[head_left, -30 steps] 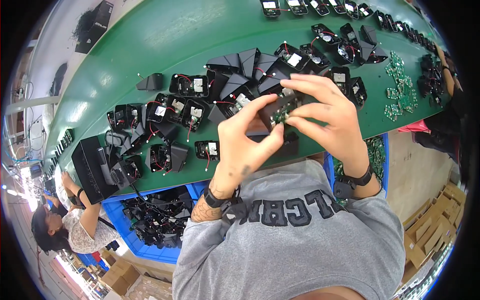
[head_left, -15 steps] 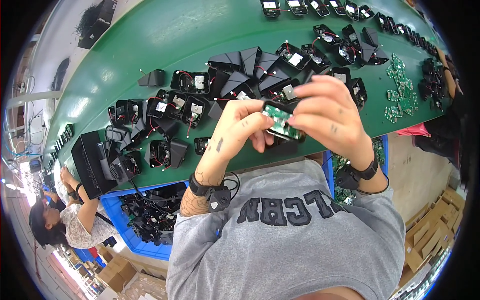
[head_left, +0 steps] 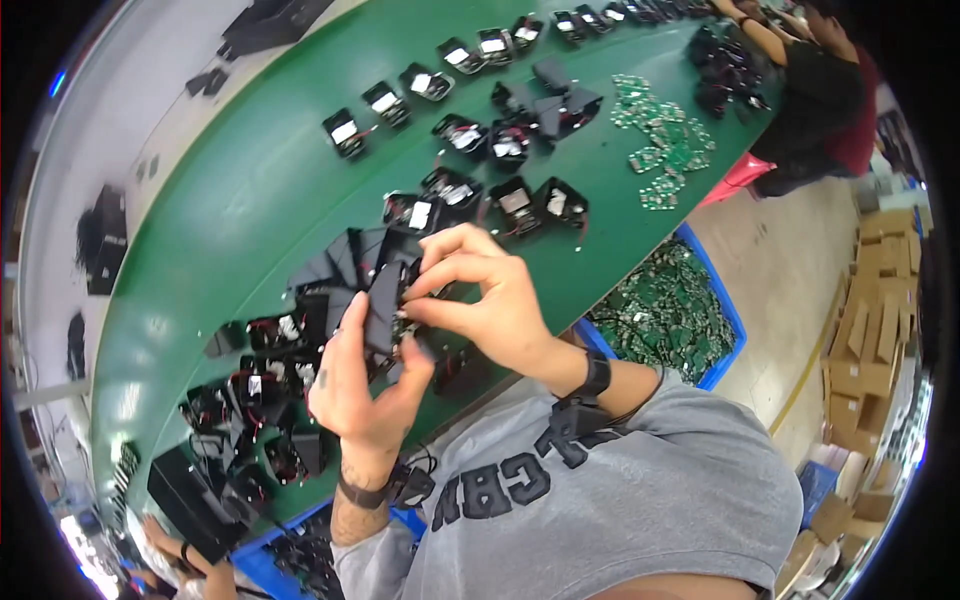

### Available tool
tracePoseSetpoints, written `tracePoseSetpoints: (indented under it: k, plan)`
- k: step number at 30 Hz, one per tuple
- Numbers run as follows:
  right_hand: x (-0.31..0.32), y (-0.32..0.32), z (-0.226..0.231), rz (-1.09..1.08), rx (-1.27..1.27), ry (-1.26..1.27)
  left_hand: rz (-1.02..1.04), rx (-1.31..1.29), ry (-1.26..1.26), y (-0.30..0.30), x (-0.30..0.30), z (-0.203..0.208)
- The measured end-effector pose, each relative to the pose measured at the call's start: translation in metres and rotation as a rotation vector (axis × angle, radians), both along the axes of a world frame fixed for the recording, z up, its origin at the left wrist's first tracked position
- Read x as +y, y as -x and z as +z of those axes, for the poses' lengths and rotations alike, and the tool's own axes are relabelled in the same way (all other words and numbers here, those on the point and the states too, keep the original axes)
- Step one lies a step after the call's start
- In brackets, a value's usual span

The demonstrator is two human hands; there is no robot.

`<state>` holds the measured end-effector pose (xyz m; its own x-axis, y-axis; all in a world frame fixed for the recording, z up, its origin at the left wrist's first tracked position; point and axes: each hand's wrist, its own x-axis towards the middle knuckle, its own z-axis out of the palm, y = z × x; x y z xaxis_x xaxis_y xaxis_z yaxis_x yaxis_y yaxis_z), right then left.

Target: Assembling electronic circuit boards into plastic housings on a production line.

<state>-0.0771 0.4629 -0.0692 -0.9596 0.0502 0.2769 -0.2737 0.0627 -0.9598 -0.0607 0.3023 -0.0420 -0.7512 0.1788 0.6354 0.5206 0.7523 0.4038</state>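
Observation:
My left hand [head_left: 358, 395] grips a black plastic housing [head_left: 383, 308] from below and the side, thumb and fingers wrapped round it. The housing is tilted with its smooth, angled outer wall toward my left. At its open side, my right hand [head_left: 490, 300] has its fingertips pinched together; what they hold there is hidden. A little circuit-board detail shows between the two hands. Close beyond my hands, other black housings [head_left: 340, 258] lie in a cluster. More open housings with white parts and red wires [head_left: 410, 212] sit just past my right hand.
A green table [head_left: 220, 220] carries a row of open housings [head_left: 385, 102] along its far side. Green circuit boards [head_left: 665, 140] are spread at right. Blue bins [head_left: 735, 335] stand below the near edge; one holds boards. A black box [head_left: 190, 500] is at left. Another person [head_left: 820, 110] works at far right.
My view has swung to the right. The housing has been turned, so its outer wall now shows instead of the green board inside. My right fingers have moved to its open side.

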Motion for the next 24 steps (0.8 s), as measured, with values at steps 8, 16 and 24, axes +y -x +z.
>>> tracePoseSetpoints:
  k: [8,16,24]
  plan:
    - [0.019,0.002,0.000,-0.204,0.227,-0.055,-0.157,-0.025,-0.109,0.021,0.023,0.007]
    - [0.030,-0.012,0.027,-0.199,0.390,-0.595,-0.289,-0.687,-0.856,0.043,0.041,0.030]
    - [0.105,0.001,0.035,-0.131,0.423,-0.586,-0.258,-0.674,-0.556,0.100,0.018,0.055]
